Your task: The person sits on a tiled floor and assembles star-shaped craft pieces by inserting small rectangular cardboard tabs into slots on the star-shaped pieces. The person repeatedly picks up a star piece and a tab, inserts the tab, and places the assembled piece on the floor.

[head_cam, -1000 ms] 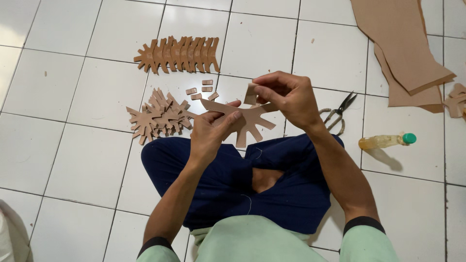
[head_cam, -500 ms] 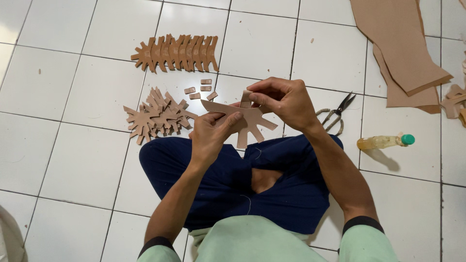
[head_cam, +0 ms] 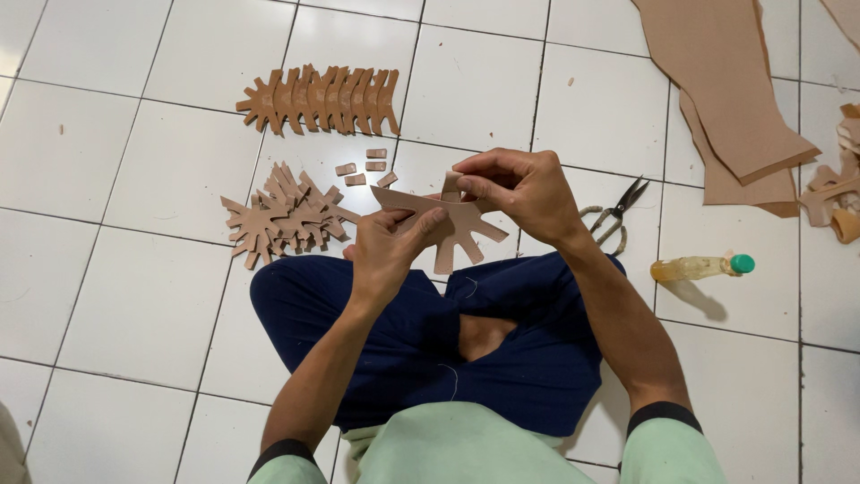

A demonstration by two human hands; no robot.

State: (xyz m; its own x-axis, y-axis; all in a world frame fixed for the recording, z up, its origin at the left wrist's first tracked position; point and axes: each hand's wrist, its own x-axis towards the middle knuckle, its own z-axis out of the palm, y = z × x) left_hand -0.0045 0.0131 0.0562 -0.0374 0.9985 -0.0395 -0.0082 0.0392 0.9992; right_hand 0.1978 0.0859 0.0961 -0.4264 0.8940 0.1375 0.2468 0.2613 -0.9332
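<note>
I sit cross-legged on a white tiled floor. My left hand [head_cam: 387, 251] grips a tan fan-shaped cut-out [head_cam: 457, 229] with several prongs pointing down, held above my knees. My right hand [head_cam: 524, 190] pinches a small tan strip [head_cam: 451, 186] folded over the cut-out's top edge. Just beyond my hands lie a few small tan rectangles [head_cam: 365, 170] on the tile.
A loose heap of similar cut-outs [head_cam: 282, 215] lies left of my hands, and a neat overlapping row [head_cam: 322, 99] sits farther out. Scissors [head_cam: 614, 215] and a small bottle with a green cap [head_cam: 703, 266] lie to the right. Large tan sheets [head_cam: 726, 99] cover the far right.
My right hand has shifted slightly along the cut-out's top edge, pressing the small strip down. My left hand keeps its hold.
</note>
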